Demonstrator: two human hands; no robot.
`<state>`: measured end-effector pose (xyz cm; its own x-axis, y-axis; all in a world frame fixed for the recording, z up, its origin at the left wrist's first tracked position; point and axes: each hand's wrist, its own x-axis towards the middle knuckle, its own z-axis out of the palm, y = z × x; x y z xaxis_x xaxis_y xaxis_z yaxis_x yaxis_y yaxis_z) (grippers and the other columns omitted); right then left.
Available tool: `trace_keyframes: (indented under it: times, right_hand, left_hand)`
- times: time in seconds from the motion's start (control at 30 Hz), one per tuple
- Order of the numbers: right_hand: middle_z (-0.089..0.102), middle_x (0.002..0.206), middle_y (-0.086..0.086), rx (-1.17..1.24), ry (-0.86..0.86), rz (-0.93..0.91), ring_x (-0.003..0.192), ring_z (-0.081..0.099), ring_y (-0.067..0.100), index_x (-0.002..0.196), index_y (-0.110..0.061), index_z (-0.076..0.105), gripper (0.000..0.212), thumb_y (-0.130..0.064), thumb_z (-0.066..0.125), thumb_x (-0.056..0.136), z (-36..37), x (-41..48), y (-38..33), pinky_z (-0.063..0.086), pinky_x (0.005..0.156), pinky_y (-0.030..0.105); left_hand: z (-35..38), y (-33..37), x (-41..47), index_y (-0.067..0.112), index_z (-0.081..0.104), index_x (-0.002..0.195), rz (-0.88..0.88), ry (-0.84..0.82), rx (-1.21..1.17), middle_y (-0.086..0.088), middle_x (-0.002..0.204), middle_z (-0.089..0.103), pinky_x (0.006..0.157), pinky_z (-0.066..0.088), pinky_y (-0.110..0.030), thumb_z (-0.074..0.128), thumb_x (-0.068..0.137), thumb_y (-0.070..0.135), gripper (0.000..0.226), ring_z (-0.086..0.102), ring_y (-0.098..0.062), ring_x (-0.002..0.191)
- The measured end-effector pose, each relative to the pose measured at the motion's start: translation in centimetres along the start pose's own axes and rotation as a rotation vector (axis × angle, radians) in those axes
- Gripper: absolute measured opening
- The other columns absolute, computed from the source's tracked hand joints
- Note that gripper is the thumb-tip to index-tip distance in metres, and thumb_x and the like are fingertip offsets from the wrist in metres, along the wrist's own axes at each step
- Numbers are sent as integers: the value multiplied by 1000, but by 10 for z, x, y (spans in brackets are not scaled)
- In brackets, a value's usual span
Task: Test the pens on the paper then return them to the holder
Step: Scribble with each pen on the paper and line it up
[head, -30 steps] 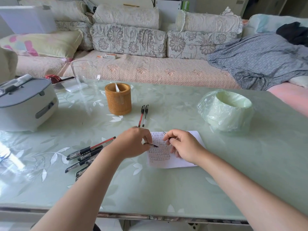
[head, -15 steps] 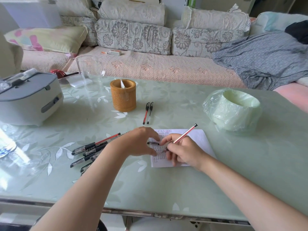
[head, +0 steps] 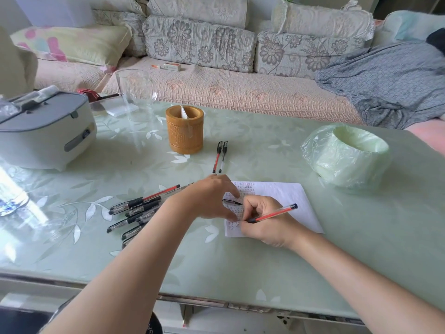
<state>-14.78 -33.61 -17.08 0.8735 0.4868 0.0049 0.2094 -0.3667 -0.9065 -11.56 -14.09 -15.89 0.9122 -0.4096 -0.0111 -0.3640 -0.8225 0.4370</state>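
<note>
My right hand (head: 265,221) grips a red pen (head: 277,213), whose tip is down on the white paper (head: 286,201) among rows of small written marks. Beside it, my left hand (head: 209,196) rests on the paper's left edge and pinches a black pen cap (head: 232,202) between thumb and forefinger. Several capped pens (head: 142,208) lie in a loose pile left of my left wrist. Two more pens (head: 220,156) lie side by side beyond the paper. The round bamboo holder (head: 184,131) stands upright behind them with only a white scrap showing inside.
A grey-and-white appliance (head: 45,131) sits at the left of the green glass table (head: 240,261). A clear glass (head: 136,92) stands behind the holder. A green roll in a plastic bag (head: 346,153) is at the right. A sofa runs along the far edge.
My right hand has swung the red pen round and lowered its tip onto the paper. My left hand has stayed at the paper's left edge with the cap.
</note>
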Motion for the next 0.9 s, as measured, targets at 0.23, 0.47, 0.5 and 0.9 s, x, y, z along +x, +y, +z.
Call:
trace_keyframes:
  times: [0.23,0.47,0.5,0.9]
  right_hand:
    - [46,56,-4,-38,-7,5,52,38,13,65,-12,48,22,0,64,75,1,0,1,30,49,27]
    - [47,56,-8,-59,-17,12,53,39,12,66,-10,49,17,-5,64,72,1,0,-1,31,49,27]
    - [48,56,-7,-61,-15,11,53,39,12,66,-10,49,16,-7,64,71,1,-1,-1,31,49,28]
    - [44,57,-8,-97,12,-11,53,37,9,64,-11,47,20,-4,64,70,2,-2,0,29,48,24]
  left_hand:
    - [0,2,-1,34,63,117,1,3,18,10,123,51,101,41,-39,81,64,53,59,42,-11,120]
    - [-1,4,-1,34,61,121,-8,-9,39,8,125,49,102,40,-37,81,65,53,62,40,-12,122]
    - [-1,5,-1,35,60,122,-10,-10,43,8,125,49,102,40,-36,81,66,52,62,39,-11,122]
    - [-1,4,1,37,56,123,-25,-41,48,9,129,45,103,39,-38,80,66,55,64,36,-12,123]
